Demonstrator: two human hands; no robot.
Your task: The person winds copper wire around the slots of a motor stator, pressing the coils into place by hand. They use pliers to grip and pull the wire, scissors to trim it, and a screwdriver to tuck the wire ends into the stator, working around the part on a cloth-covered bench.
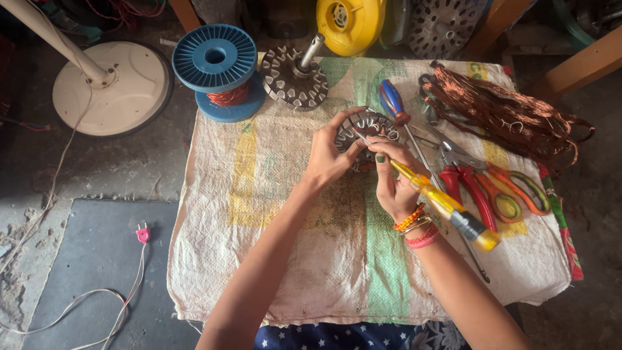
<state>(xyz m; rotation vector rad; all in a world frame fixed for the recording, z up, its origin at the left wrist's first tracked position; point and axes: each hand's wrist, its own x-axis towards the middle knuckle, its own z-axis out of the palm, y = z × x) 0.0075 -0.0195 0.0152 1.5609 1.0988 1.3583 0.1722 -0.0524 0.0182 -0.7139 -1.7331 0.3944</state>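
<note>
I keep left hand (327, 155) clamped on slotted stator ring (363, 129), held just left of blue-handled screwdriver (393, 104). Right hand (394, 181) wrapped tight on yellow screwdriver (447, 207), tip in slot. My judgement: brace ring firm, lever gently, avoid slipping toward fingers.
</note>
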